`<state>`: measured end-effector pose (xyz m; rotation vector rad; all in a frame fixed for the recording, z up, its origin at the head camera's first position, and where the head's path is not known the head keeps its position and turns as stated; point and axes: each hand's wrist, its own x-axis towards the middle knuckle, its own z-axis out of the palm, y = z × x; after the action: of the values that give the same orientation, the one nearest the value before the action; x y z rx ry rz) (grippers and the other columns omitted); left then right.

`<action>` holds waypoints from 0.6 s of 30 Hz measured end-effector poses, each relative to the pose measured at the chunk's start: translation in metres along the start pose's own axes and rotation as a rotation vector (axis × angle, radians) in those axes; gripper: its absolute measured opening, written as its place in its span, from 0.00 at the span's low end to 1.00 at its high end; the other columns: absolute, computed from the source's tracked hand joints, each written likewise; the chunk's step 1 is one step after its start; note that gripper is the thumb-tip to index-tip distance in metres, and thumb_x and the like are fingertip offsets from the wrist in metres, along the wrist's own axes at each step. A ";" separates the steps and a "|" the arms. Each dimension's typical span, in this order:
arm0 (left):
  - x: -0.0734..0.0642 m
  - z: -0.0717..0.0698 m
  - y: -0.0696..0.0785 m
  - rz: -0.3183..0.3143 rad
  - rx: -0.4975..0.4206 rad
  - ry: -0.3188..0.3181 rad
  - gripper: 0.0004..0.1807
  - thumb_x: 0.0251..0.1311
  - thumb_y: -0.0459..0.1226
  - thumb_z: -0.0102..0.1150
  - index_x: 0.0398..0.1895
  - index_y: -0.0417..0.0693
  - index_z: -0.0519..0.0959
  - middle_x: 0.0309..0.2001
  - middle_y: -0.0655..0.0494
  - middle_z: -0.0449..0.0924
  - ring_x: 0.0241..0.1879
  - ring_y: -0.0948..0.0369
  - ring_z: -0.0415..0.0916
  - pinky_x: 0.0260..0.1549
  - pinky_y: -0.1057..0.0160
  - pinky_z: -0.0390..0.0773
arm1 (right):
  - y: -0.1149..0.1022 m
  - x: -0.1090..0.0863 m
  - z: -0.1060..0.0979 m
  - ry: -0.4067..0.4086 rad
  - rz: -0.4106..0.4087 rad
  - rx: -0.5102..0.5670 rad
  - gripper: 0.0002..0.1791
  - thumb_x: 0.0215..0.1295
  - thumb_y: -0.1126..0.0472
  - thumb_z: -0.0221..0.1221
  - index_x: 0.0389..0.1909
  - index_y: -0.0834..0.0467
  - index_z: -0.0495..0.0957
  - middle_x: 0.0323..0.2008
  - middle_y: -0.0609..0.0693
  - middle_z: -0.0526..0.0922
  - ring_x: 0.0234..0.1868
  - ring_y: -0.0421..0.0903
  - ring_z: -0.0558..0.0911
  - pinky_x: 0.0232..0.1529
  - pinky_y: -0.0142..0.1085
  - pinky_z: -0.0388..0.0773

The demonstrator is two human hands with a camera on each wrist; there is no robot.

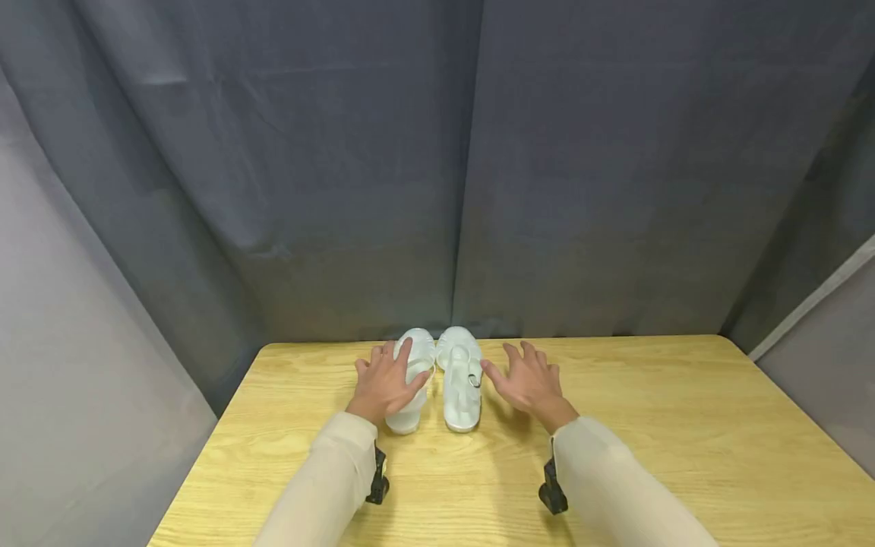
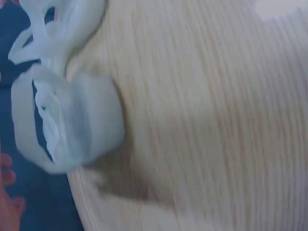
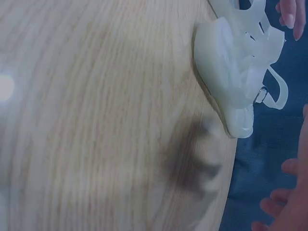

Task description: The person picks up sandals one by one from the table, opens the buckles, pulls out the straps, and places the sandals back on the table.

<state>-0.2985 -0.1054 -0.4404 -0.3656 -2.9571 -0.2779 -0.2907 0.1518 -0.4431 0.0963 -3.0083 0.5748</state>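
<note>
Two whitish, translucent plastic sandals stand side by side near the table's far edge. Above the left sandal (image 1: 411, 412) hovers my left hand (image 1: 386, 384), fingers spread and hiding part of it; contact cannot be told. Just right of the right sandal (image 1: 460, 410) is my right hand (image 1: 529, 384), its fingers loosely spread and holding nothing. A small metal buckle (image 1: 474, 380) shows on the right sandal's strap. In the left wrist view the left sandal (image 2: 98, 120) appears heel-first, while the right wrist view shows the right sandal (image 3: 226, 72) from its side.
The light wooden table (image 1: 656, 425) has its far edge close to the grey curtain (image 1: 581, 190). Paler cloth panels (image 1: 61, 365) hang at the sides. A black wrist camera (image 1: 378, 477) is strapped under each sleeve.
</note>
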 end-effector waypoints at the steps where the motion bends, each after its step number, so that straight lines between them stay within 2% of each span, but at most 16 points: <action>1: 0.000 0.000 0.003 0.015 -0.006 0.020 0.38 0.64 0.61 0.41 0.72 0.54 0.55 0.65 0.44 0.62 0.62 0.46 0.58 0.50 0.40 0.60 | -0.001 -0.001 0.000 0.000 0.003 0.013 0.45 0.63 0.27 0.34 0.69 0.56 0.60 0.68 0.65 0.56 0.65 0.66 0.60 0.55 0.67 0.58; 4: 0.000 0.000 0.012 0.065 -0.051 0.088 0.31 0.66 0.53 0.46 0.69 0.51 0.60 0.60 0.47 0.68 0.56 0.48 0.63 0.47 0.47 0.64 | -0.002 -0.005 0.001 -0.001 0.013 0.058 0.44 0.64 0.27 0.35 0.67 0.57 0.63 0.66 0.65 0.60 0.64 0.65 0.63 0.54 0.63 0.63; 7: 0.000 0.004 0.022 0.101 -0.139 0.152 0.26 0.65 0.44 0.51 0.65 0.47 0.65 0.55 0.48 0.73 0.51 0.50 0.67 0.47 0.51 0.68 | -0.005 -0.008 0.003 -0.006 0.026 0.104 0.43 0.64 0.28 0.35 0.66 0.57 0.65 0.64 0.64 0.62 0.62 0.63 0.66 0.52 0.60 0.68; 9: -0.001 0.007 0.029 0.117 -0.203 0.171 0.25 0.64 0.40 0.52 0.63 0.44 0.67 0.52 0.47 0.74 0.49 0.50 0.69 0.49 0.53 0.71 | -0.007 -0.010 0.005 -0.009 0.036 0.135 0.42 0.64 0.29 0.36 0.65 0.57 0.66 0.62 0.63 0.64 0.60 0.62 0.67 0.50 0.58 0.70; 13: -0.004 0.014 0.040 0.112 -0.292 0.144 0.24 0.64 0.37 0.53 0.62 0.39 0.68 0.51 0.45 0.75 0.51 0.49 0.71 0.52 0.53 0.73 | -0.013 -0.015 0.011 -0.011 0.040 0.199 0.37 0.66 0.33 0.42 0.61 0.58 0.69 0.56 0.61 0.70 0.53 0.58 0.73 0.47 0.54 0.73; 18: -0.004 0.019 0.050 0.106 -0.318 0.114 0.24 0.63 0.37 0.54 0.61 0.36 0.68 0.53 0.41 0.76 0.54 0.47 0.73 0.55 0.53 0.72 | -0.020 -0.017 0.020 0.003 0.039 0.264 0.30 0.66 0.40 0.49 0.56 0.61 0.73 0.42 0.56 0.75 0.39 0.49 0.77 0.40 0.45 0.75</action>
<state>-0.2841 -0.0547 -0.4517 -0.5226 -2.7686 -0.7328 -0.2738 0.1263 -0.4553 0.0520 -2.9193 0.9726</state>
